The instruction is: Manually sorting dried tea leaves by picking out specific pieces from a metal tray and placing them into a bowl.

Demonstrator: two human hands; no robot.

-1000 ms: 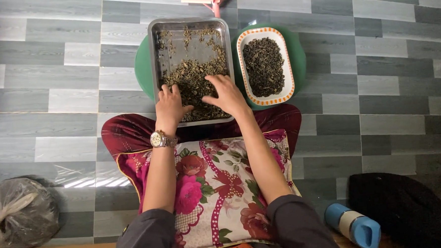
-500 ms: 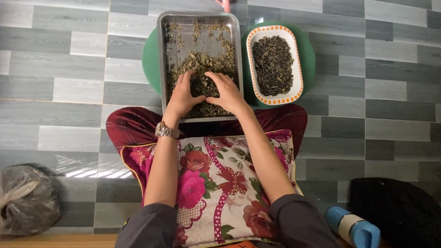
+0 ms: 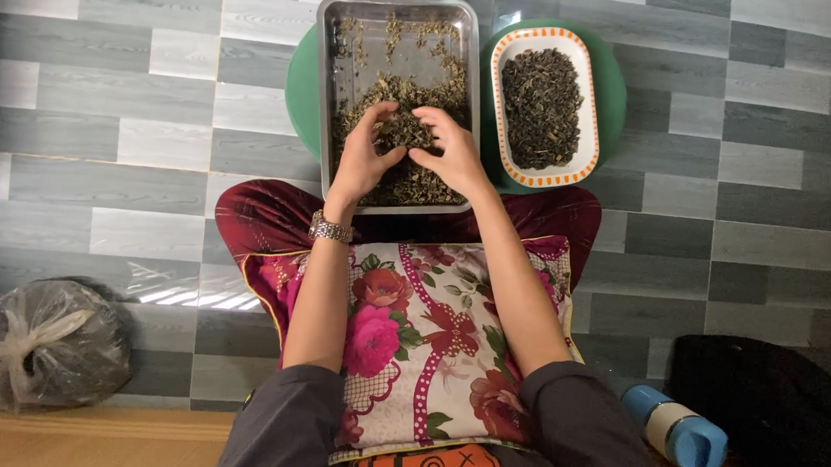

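Loosely, dry green-brown leaves (image 3: pixel 402 131) heap in the metal tray (image 3: pixel 330 97).

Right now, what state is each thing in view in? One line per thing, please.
Metal tray: partly filled, dried leaves heaped at the near end.
Dried leaves: loose, scattered thin at the far end.
Left hand: in the heap, fingers curled on leaves.
Right hand: in the heap, fingers curled on leaves.
Oval dish: full of darker leaves.
Plastic bag: knotted shut, on the floor.
Blue bottle: capped, lying down.
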